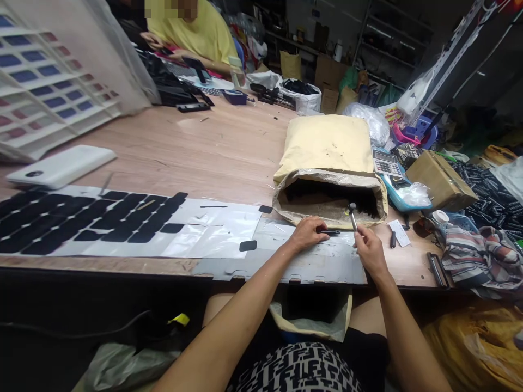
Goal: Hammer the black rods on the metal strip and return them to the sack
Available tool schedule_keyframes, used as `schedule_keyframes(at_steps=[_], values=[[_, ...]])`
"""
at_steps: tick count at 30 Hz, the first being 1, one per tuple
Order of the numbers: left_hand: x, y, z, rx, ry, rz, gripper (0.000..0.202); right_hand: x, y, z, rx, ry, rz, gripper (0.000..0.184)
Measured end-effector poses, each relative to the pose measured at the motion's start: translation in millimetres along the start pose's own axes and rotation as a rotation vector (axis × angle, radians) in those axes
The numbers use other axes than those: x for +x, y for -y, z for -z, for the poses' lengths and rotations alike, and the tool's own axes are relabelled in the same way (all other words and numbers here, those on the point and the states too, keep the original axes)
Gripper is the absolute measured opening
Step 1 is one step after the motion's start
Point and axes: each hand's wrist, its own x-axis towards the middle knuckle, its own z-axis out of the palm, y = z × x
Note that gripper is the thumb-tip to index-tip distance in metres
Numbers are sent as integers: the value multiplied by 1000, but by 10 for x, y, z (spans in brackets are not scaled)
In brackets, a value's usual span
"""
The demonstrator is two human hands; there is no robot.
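Note:
My left hand (307, 233) rests on a clear plastic sheet (314, 239) at the table's front edge, its fingers closed on a thin black strip (329, 232) that lies flat. My right hand (369, 249) is closed round the handle of a small hammer (352, 213), whose dark head stands just above the strip's right end. Right behind both hands lies a tan woven sack (327, 163) on its side, its open mouth showing black parts inside.
Rows of black oval pieces (81, 218) cover a white sheet on the left, with a white flat device (61, 166) behind them. A calculator (386, 162), a cardboard box (439, 179) and a plaid cloth (474, 258) crowd the right. A person in yellow (196, 32) sits at the far end.

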Motion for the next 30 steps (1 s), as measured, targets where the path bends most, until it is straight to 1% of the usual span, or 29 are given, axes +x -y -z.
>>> schedule_keyframes(at_steps=[3,6,9,13,18,21,24,26,28,30], values=[[4,-19,16,16,17,13,16,-295,21,-32,17,6,55,38],[9,-31,23,33,27,26,16,-438,10,-105,-40,-10,127,37],[13,-37,21,34,26,44,15,-472,-22,-179,-66,10,153,37],[16,-41,18,15,23,45,13,-464,-46,-235,-87,52,127,34],[13,-55,33,24,12,13,11,-463,48,-288,-47,41,145,36],[13,-72,49,54,19,18,10,-474,74,-340,-58,74,145,35],[17,-80,54,57,19,16,10,-431,42,-342,-65,79,124,34],[22,-81,52,50,20,8,11,-328,18,-299,-105,45,136,35],[26,-82,51,60,31,11,15,-156,0,-242,-206,0,162,36],[28,-88,56,80,46,20,17,57,-23,-199,-362,-47,165,37]])
